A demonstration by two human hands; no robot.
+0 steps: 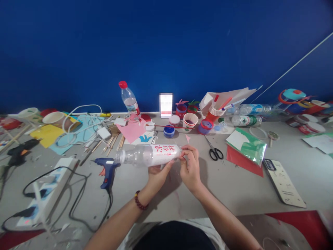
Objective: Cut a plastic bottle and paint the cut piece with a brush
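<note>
A clear plastic bottle (148,155) with a white label and red characters lies sideways above the grey table (234,187), its neck pointing left. My left hand (158,172) cups it from below, fingers wrapped round the labelled part. At the bottle's right end my right hand (190,165) pinches closed against its base; what the fingertips press there is too small to name. A blue glue gun (106,169) rests just left of the bottle's neck.
Black scissors (214,151) lie right of my hands, beside green and red paper sheets (247,147). Paint pots and paper cups (190,121) stand behind, with an upright red-capped bottle (129,99). A power strip (44,192) and black cables fill the left. A phone (283,182) lies at the right.
</note>
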